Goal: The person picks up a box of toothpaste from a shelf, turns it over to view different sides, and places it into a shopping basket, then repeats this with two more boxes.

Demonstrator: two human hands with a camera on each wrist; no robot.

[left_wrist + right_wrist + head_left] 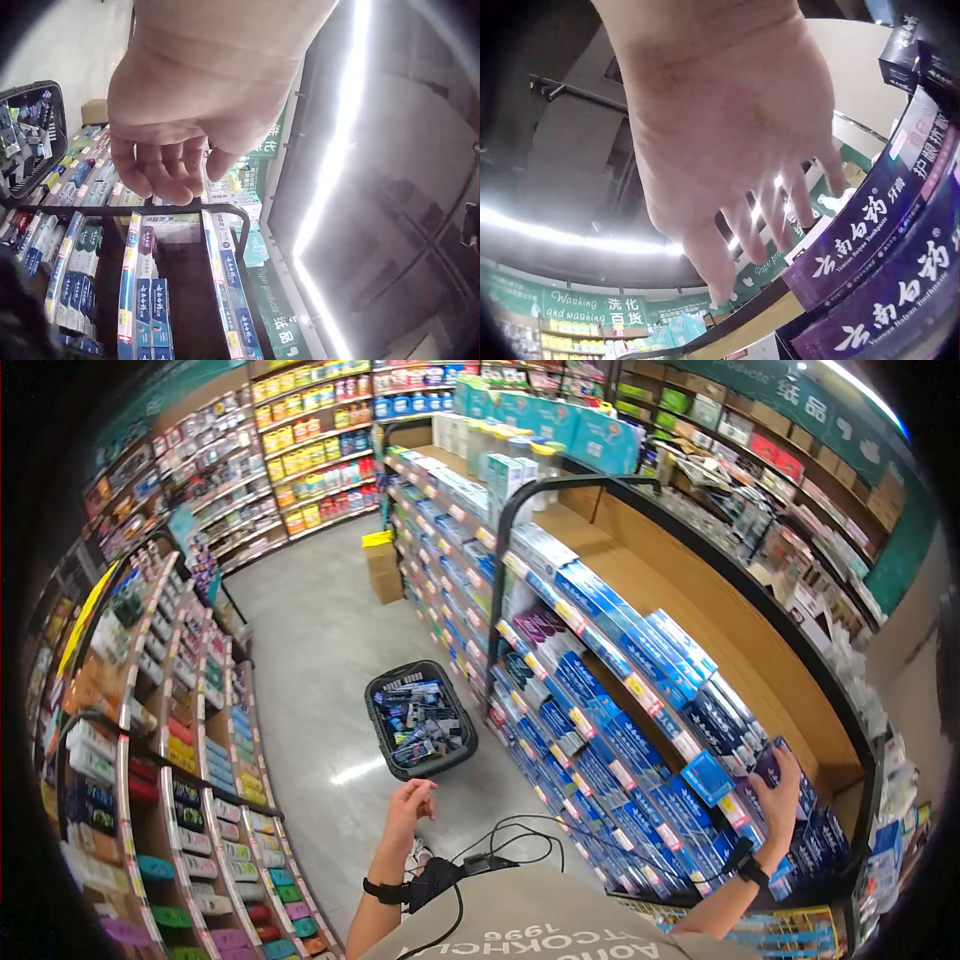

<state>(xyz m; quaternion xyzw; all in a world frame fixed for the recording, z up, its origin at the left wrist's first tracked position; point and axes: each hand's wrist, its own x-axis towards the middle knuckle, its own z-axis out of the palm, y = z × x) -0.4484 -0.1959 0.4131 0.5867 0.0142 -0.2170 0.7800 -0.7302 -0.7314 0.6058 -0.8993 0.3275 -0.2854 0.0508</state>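
My right hand (780,790) is over the upper shelf at the right, close to purple toothpaste boxes (855,255). In the right wrist view its fingers (739,229) hang apart and fairly straight just above the boxes, with nothing between them. Blue toothpaste boxes (708,778) stand in rows beside that hand. My left hand (410,805) hovers over the floor with loosely bent fingers, holding nothing. Just beyond it a black basket (374,712) sits on the floor, filled with a jumble of small packages (425,722).
Shelves of boxed goods (590,710) run along the right, topped by a black rail (500,560). Another shelf row (180,790) of bottles lines the left. Between them lies a grey floor (310,650), with a cardboard box (383,572) farther down. A dark cable (520,825) loops before the body.
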